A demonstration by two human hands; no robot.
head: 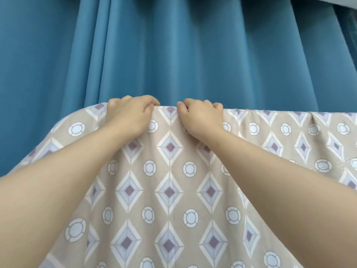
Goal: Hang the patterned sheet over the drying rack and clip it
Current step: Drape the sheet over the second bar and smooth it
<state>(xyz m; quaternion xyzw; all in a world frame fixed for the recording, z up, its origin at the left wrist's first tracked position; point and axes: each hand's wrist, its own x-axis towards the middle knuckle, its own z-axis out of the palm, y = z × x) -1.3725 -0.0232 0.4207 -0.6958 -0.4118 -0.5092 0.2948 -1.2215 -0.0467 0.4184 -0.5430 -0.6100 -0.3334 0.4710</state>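
Note:
The patterned sheet (pixel 170 190), beige with white-and-purple diamonds and pale circles, hangs in front of me and fills the lower half of the view. Its top edge runs level from centre left to the right border. My left hand (pixel 128 113) grips that top edge with fingers curled over it. My right hand (pixel 201 115) grips the same edge a short gap to the right. The drying rack is hidden under the cloth. No clip shows.
A blue pleated curtain (pixel 173 51) hangs close behind the sheet across the whole background. A strip of pale ceiling or wall (pixel 343 1) shows at the top right corner.

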